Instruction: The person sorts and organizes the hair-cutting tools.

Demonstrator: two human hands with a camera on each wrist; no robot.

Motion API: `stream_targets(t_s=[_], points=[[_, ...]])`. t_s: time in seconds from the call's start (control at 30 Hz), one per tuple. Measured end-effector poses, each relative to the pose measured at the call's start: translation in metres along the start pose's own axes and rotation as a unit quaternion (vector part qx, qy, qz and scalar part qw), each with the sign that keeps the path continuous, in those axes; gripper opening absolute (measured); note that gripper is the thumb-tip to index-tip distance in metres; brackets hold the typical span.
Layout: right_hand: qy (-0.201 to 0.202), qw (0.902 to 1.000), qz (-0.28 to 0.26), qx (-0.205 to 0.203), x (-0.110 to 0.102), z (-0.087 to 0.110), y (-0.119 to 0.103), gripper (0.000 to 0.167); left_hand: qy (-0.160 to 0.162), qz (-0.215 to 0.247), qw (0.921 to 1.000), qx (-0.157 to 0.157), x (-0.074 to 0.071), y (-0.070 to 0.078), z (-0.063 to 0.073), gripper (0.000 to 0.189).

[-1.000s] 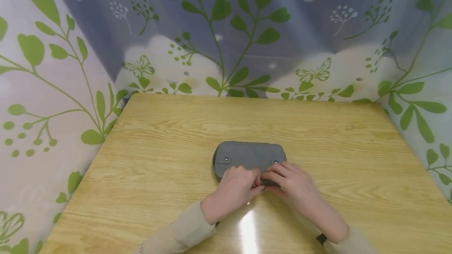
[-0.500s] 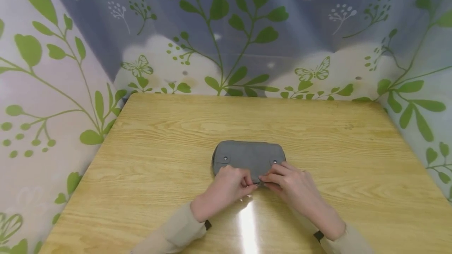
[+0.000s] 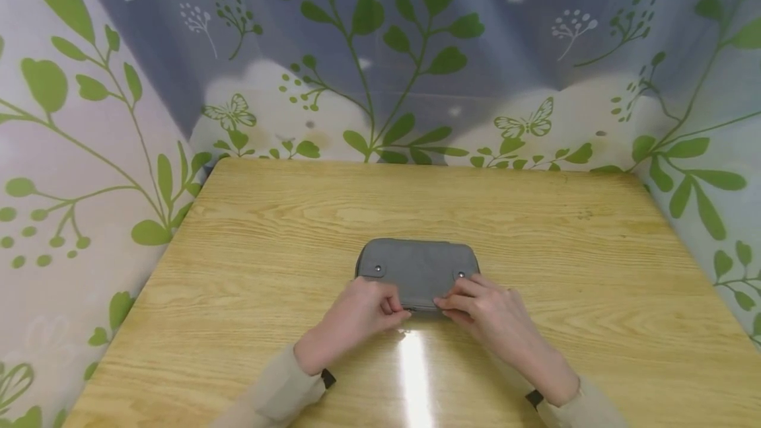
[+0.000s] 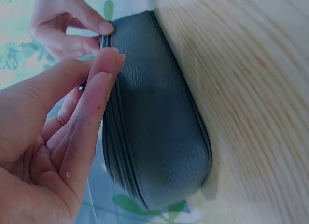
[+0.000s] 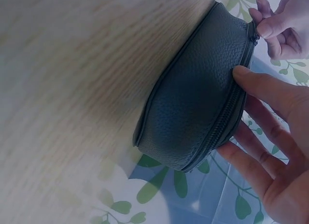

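A grey leather-look zipper pouch (image 3: 419, 273) with two metal snaps lies on the wooden table, its long zipped side toward me. At that front edge my left hand (image 3: 359, 309) pinches the small dark zipper pull (image 5: 256, 37) between thumb and forefinger. My right hand (image 3: 493, 312) grips the pouch's front edge to the right of it, thumb (image 5: 251, 79) on the side wall and fingers over the top. Closed zipper teeth (image 5: 227, 108) show beside the right thumb in the right wrist view. The left fingers hide part of the zipper line.
The wood-grain table (image 3: 285, 216) extends around the pouch on all sides. Behind and beside it hangs a curtain (image 3: 410, 117) printed with green leaves. A bright light reflection (image 3: 415, 375) lies on the table in front of the pouch.
My left hand has slid leftward along the pouch's front edge with the zipper pull, away from the right hand. The right hand has stayed nearly in place, and the pouch has barely shifted.
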State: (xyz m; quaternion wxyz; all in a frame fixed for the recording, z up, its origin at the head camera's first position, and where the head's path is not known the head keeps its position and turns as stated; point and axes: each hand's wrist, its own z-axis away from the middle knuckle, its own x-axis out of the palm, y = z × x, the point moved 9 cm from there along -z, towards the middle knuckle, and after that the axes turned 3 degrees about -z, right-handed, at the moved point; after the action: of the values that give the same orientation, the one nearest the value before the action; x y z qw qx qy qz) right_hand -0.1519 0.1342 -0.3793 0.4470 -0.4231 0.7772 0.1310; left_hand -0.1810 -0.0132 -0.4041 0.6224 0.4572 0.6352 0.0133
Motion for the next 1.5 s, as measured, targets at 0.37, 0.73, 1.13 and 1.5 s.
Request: stream_targets(t_s=[0.37,0.73,1.13,1.5], points=[[0.003,1.0,-0.002,-0.004,0.001,0.0,0.0,0.019,-0.012,0.011,0.9997,0.017,-0.022,-0.024,0.015,0.019],[0.009,0.9995,0.006,-0.03,0.001,0.0,-0.004,0.022,-0.028,-0.027,0.9988,0.03,-0.048,-0.054,0.018,0.015],[-0.019,0.999,0.04,-0.009,0.002,-0.007,-0.01,0.03,-0.055,-0.03,0.9981,0.0,-0.047,-0.069,0.019,0.005],[-0.039,0.9943,0.092,-0.036,0.04,-0.056,-0.057,0.037,-0.045,-0.045,0.998,0.004,-0.045,-0.062,0.023,0.006]])
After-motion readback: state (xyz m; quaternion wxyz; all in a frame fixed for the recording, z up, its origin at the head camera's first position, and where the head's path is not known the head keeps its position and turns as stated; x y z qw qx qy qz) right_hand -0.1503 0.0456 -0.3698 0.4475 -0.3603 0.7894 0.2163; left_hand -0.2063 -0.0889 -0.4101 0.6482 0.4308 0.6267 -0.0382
